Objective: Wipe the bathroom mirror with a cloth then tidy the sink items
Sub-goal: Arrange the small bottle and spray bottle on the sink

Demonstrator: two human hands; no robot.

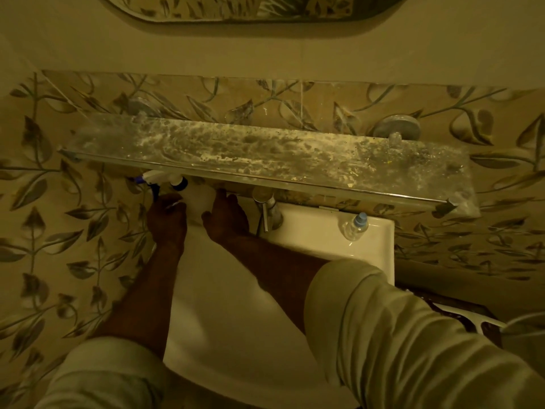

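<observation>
A spray bottle [198, 202] with a white head and a blue trigger stands at the sink's back left corner, partly tucked under the glass shelf. My left hand [166, 221] grips it from the left, just below the trigger. My right hand [226, 218] presses against its right side. The bottom edge of the mirror [253, 8] shows at the top of the view. A small clear bottle [355, 226] with a blue cap stands on the sink's back right corner. No cloth is in view.
A stained glass shelf [265, 154] with a metal front rail spans the wall above the white sink [374, 249]. A chrome tap [267, 209] stands at the sink's back middle. Leaf-patterned tiles cover the wall on both sides.
</observation>
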